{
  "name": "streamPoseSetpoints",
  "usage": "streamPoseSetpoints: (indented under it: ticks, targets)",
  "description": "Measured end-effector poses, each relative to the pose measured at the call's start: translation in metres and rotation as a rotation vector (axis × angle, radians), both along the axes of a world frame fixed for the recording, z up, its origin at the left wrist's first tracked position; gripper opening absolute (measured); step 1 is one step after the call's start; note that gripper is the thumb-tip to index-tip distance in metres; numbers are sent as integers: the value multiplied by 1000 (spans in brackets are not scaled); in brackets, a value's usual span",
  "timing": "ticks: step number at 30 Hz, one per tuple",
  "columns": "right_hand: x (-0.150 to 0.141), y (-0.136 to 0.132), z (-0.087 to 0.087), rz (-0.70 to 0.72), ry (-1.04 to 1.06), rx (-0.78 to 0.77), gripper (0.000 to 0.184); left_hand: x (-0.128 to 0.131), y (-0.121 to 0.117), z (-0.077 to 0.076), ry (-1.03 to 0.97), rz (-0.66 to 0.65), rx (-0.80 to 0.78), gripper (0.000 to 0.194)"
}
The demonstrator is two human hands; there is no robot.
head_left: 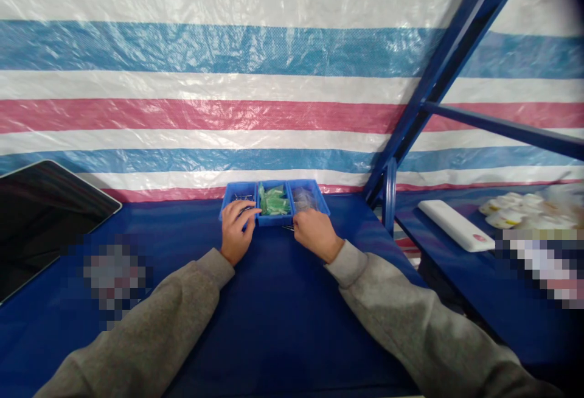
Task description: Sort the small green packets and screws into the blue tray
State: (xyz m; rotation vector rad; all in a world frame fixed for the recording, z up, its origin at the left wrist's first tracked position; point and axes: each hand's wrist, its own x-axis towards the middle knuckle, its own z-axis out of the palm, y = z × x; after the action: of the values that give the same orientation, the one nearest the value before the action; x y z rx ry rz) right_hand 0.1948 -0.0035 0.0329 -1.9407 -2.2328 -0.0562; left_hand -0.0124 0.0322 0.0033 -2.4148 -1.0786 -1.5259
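Three blue bins stand side by side at the back of the table. My left hand (237, 227) reaches over the front of the left bin (224, 212), fingers apart and partly hiding thin, dark, stick-like pieces (244, 197) inside. Green plastic packets (274, 199) fill the middle bin (274, 221). Clear plastic bags (305, 197) lie in the right bin (323, 203). In front of that bin my right hand (316, 232) is closed, knuckles up. A thin dark stick-like piece (287, 227) shows at its fingertips; its kind is too small to tell.
A blue tabletop (278, 313) lies under my arms. A dark-screened panel (50, 221) is at the left, near a blurred patch. Right of a blue metal frame (410, 118), another table holds a white oblong box (456, 224) and white rolls (511, 209). A striped sheet (228, 87) hangs behind.
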Motion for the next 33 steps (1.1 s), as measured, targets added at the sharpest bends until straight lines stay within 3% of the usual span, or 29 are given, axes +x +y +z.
streamPoseSetpoints:
  ticks: [5, 8, 16, 22, 28, 33]
  targets:
    - [-2, -3, -2, 32, -75, -112, 18, 0, -4, -4, 68, -234, -54, 20]
    - [-3, -3, -6, 53, -81, -128, 18, 0, -7, -5, 109, -294, -86, 21]
    - [-5, -3, -12, 139, -85, -123, 22, 0, -7, -5, 110, -309, -103, 21]
    - [-14, -3, -22, 254, 39, -105, 17, 0, -5, -4, 103, -297, -112, 22]
    - [-15, -5, -25, 236, 123, -44, 14, 0, -4, -5, 97, -280, -122, 23]
    - [-15, -4, -25, 204, 81, -78, 14, 1, -3, -6, 117, -286, -147, 23]
